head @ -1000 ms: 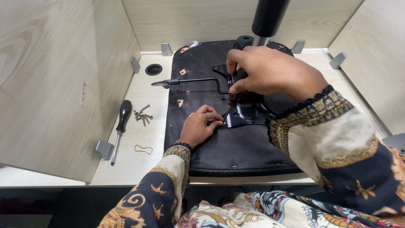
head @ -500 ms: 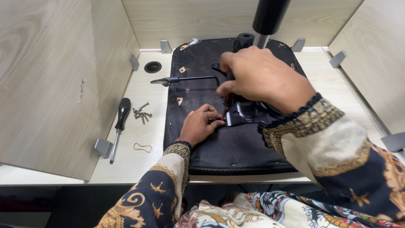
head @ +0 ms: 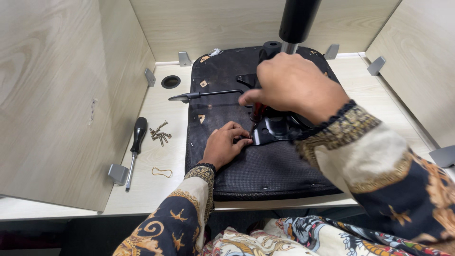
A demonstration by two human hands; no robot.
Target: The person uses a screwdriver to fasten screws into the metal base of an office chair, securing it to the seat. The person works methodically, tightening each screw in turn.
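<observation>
Flanking pale wooden desk (head: 156, 156), panelled walls (head: 57, 95), seemingly.

Workshop assembly booth.
Light wood partition walls (head: 61, 95) with metal brackets (head: 117, 173) box in a worktop (head: 161, 156); loose screws (head: 159, 133) and screwdriver (head: 134, 149) lie out.

Red-handled tool (head: 257, 112) mostly hidden under right hand (head: 294, 85), tip contact obscured by left hand (head: 222, 147) fingertips at 7 o'clock, black post (head: 298, 19) cropped at 12 o'clock.
</observation>
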